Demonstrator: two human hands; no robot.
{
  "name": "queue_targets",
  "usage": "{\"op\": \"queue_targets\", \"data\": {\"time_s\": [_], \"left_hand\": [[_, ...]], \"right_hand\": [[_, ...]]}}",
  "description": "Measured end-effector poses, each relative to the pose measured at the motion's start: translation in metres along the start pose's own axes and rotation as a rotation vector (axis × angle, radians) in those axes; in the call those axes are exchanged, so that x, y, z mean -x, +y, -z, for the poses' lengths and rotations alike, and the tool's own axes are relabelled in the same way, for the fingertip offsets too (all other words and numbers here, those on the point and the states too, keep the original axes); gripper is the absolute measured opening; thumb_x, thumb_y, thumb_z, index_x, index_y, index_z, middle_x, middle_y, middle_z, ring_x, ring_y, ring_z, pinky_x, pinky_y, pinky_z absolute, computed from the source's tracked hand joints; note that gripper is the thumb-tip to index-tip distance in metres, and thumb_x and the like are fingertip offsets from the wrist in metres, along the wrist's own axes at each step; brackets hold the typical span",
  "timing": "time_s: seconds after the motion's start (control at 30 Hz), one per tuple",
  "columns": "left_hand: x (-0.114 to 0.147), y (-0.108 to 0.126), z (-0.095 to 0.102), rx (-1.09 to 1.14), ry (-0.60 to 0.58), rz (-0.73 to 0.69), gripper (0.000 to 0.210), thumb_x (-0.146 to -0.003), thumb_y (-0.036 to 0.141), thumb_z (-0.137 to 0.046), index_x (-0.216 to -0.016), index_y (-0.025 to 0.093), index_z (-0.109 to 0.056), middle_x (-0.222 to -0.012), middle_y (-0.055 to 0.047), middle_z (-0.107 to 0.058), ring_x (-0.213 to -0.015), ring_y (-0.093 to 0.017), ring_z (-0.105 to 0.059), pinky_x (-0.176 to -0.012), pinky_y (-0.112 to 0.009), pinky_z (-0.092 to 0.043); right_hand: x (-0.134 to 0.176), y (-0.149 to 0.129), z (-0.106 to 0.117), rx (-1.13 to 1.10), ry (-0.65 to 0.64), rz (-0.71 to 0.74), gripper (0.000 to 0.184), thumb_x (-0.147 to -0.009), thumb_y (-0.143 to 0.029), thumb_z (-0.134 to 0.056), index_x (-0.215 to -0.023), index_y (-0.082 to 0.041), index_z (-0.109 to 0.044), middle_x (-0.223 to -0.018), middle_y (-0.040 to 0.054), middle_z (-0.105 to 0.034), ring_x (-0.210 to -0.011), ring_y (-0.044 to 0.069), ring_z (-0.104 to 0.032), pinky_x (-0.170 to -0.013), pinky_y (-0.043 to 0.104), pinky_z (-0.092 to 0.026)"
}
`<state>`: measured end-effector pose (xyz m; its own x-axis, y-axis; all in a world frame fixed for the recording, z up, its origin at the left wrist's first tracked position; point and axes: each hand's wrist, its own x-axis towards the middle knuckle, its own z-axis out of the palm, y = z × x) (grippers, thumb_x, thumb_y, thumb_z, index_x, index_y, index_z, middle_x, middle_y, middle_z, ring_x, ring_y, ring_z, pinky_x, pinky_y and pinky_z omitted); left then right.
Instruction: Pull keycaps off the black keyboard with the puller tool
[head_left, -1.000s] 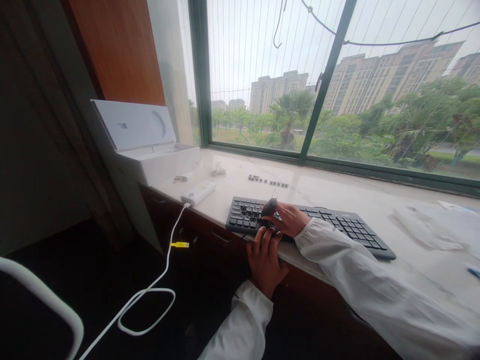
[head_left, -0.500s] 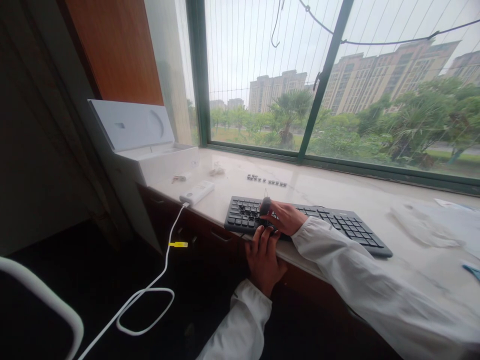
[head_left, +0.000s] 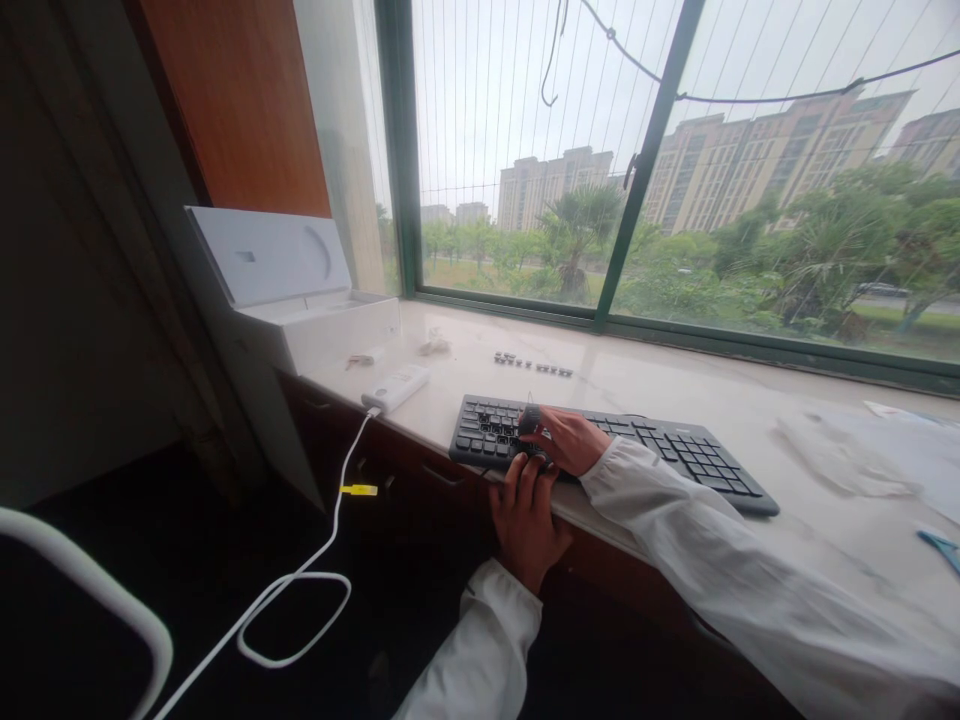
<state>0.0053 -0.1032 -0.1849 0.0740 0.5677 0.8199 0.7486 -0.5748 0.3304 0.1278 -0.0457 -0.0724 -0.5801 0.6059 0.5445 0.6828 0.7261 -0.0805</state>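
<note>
Across the pale bench (head_left: pixel 675 375) under the window, the head view shows me a black keyboard (head_left: pixel 701 462) lying along the near edge, its number pad toward my right. On its left part several keycaps are off, leaving darker sockets (head_left: pixel 491 434) among the keys. My right hand (head_left: pixel 576 440) is over the keyboard, its grip closed on a small dark tool (head_left: pixel 531 418) that stands roughly upright, a thin wire loop rising from its top. Whether its lower end touches the keys or sits just above them, I cannot tell. My left hand (head_left: pixel 529 520) is just below, its grip loose and unclosed, the fingertips resting on the keyboard's front edge near the right hand.

Beyond the keyboard, toward the window, loose keycaps (head_left: pixel 553 371) lie in short rows, well apart from both hands. To the left I see a white device (head_left: pixel 397 387) with a white cable (head_left: pixel 335 535) plugged into it and hanging off the bench, a yellow tag (head_left: pixel 360 490) on the cable, and an open white box (head_left: pixel 330 335) behind. Toward the right lie a crumpled clear bag (head_left: pixel 840 455) and something blue (head_left: pixel 937 545), partly cut off.
</note>
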Motion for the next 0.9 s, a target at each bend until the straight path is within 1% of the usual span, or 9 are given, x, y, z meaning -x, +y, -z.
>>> {"op": "queue_targets", "data": {"time_s": [0.1, 0.23, 0.43, 0.7, 0.9], "left_hand": [[0.0, 0.0, 0.0, 0.0, 0.003, -0.007, 0.051, -0.066, 0.016, -0.053, -0.115, 0.025, -0.061, -0.127, -0.005, -0.062, -0.125, -0.026, -0.049, -0.091, -0.04, -0.035], [0.0, 0.0, -0.001, 0.024, 0.018, 0.002, 0.05, -0.066, 0.017, -0.055, -0.115, 0.026, -0.061, -0.126, -0.003, -0.063, -0.124, -0.025, -0.049, -0.092, -0.039, -0.035], [0.001, 0.0, -0.002, 0.025, 0.016, 0.006, 0.048, -0.067, 0.017, -0.056, -0.114, 0.026, -0.062, -0.126, -0.004, -0.063, -0.124, -0.026, -0.049, -0.092, -0.039, -0.035], [0.001, -0.001, -0.003, 0.042, 0.049, 0.006, 0.05, -0.066, 0.017, -0.057, -0.114, 0.027, -0.062, -0.124, -0.002, -0.063, -0.123, -0.024, -0.051, -0.093, -0.038, -0.034], [0.0, -0.002, -0.002, 0.011, 0.037, -0.015, 0.052, -0.064, 0.017, -0.057, -0.115, 0.027, -0.062, -0.125, -0.002, -0.063, -0.123, -0.025, -0.05, -0.091, -0.038, -0.035]], "right_hand": [[0.001, 0.004, -0.002, 0.003, 0.06, -0.004, 0.017, -0.097, -0.031, -0.042, -0.1, -0.018, -0.053, -0.09, 0.0096, -0.068, -0.081, 0.019, -0.066, -0.071, 0.031, -0.054], [0.003, 0.01, -0.007, -0.005, 0.108, -0.035, 0.016, -0.095, -0.033, -0.048, -0.099, -0.018, -0.054, -0.091, 0.008, -0.07, -0.078, 0.018, -0.067, -0.07, 0.03, -0.055], [0.004, 0.011, -0.008, -0.028, 0.081, -0.036, 0.016, -0.093, -0.032, -0.051, -0.1, -0.018, -0.055, -0.088, 0.007, -0.07, -0.074, 0.018, -0.067, -0.069, 0.03, -0.055], [0.003, 0.009, -0.006, -0.019, 0.034, -0.095, 0.019, -0.094, -0.037, -0.05, -0.097, -0.019, -0.055, -0.083, 0.0051, -0.068, -0.069, 0.017, -0.065, -0.065, 0.029, -0.053], [0.004, 0.008, -0.008, 0.012, 0.043, -0.053, 0.021, -0.095, -0.038, -0.048, -0.098, -0.019, -0.054, -0.084, 0.0069, -0.068, -0.07, 0.017, -0.064, -0.067, 0.029, -0.052]]}}
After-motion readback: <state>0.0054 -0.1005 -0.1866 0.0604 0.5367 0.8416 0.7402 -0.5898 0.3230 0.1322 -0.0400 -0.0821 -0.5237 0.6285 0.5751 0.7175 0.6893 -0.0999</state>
